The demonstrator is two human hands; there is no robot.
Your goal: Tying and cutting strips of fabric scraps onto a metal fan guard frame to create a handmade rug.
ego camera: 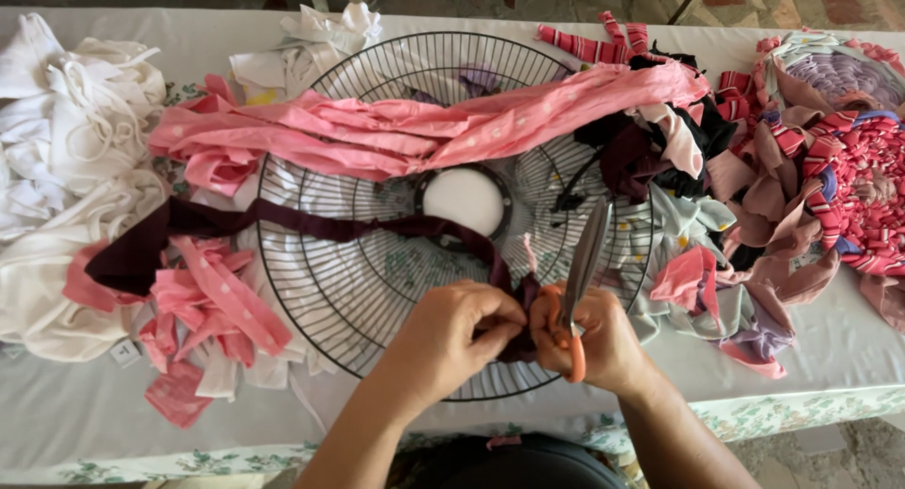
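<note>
A round black wire fan grill (311, 291) lies flat on the table. A dark maroon cloth strip (283, 218) runs from the left across the grill to my hands near its front rim. My left hand (451, 336) pinches the end of that strip. My right hand (603, 343) holds orange-handled scissors (583, 263), blades pointing away from me, and also touches the strip's end. A long pink dotted cloth strip (424, 131) drapes across the far half of the grill.
White cloth (66, 169) is piled at the left, with pink scraps (207, 310) beside the grill. Mixed cloth scraps (698, 187) and a woven rag mat (848, 169) lie at the right. The table's front edge (801, 409) is near me.
</note>
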